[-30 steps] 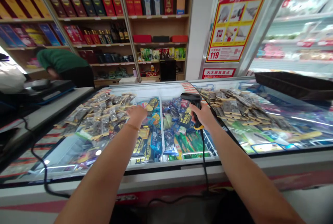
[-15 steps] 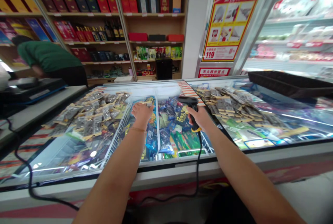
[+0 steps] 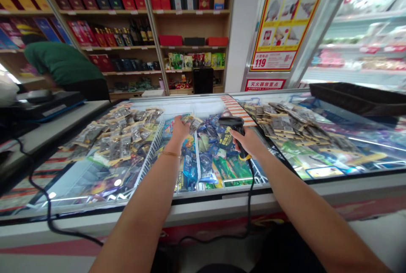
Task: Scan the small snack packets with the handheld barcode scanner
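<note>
My right hand (image 3: 249, 140) is closed around the grip of a black barcode scanner (image 3: 231, 121), whose cord hangs down toward me. The scanner's head points left. In my left hand (image 3: 181, 129) is a small packet (image 3: 195, 121) with a tan edge and a pale label, held above the open middle of the chest freezer. Under both hands lie blue and green ice cream packets (image 3: 206, 163) in white wire baskets (image 3: 151, 151). Similar small packets (image 3: 119, 133) are heaped on the glass to the left, and another pile (image 3: 282, 125) lies on the right.
The scanner's cord (image 3: 250, 205) loops across the freezer front (image 3: 215, 207). A dark tray (image 3: 355, 97) rests at the far right. At the left, a person in a green top (image 3: 63, 64) bends near a counter (image 3: 76, 114). Shelves of boxed bottles stand behind.
My left hand has turned and moved right, bringing the small packet out toward the scanner, its pale label now showing. My right hand keeps hold of the scanner. The view has shifted slightly.
</note>
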`<state>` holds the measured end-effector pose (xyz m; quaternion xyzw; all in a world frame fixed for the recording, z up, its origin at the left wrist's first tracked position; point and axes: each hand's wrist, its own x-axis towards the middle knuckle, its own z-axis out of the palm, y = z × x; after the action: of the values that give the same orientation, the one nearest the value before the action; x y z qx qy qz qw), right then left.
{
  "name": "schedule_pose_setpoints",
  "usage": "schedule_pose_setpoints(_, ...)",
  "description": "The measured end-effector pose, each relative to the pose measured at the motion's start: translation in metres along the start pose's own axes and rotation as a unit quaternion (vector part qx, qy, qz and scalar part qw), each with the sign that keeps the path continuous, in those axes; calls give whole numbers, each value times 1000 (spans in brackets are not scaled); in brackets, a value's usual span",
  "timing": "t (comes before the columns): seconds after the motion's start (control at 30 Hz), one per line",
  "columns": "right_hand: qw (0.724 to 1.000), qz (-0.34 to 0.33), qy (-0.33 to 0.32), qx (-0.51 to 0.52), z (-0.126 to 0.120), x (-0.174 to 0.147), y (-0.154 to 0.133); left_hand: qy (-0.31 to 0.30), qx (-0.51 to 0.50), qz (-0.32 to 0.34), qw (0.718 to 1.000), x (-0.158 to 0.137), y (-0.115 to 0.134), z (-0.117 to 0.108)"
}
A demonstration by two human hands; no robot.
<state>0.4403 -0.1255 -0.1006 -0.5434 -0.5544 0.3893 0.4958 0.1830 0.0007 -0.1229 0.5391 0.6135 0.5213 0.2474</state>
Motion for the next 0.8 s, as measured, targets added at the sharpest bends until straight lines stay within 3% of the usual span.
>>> schedule_pose_setpoints(0.07, 1000, 2, -4, -6, 1, -1, -1, 11, -52, -29, 998, 1, 1, 1)
schedule_pose_setpoints(0.2, 1000, -19, -23, -6, 1, -4, -2, -38, -190, -47, 980, -1, 4, 8)
schedule_pose_setpoints(0.37, 994, -66, -48, -79, 3, -10, -7, 32, -287, -41, 957, -3, 5, 15)
schedule_pose_setpoints(0.57, 986, -69, -50, -144, 5, -16, -14, 19, -335, -88, 938, -7, 8, 14)
schedule_pose_setpoints(0.8, 986, -55, -51, -150, 7, -19, -22, 18, -316, -115, 942, -12, 16, 12)
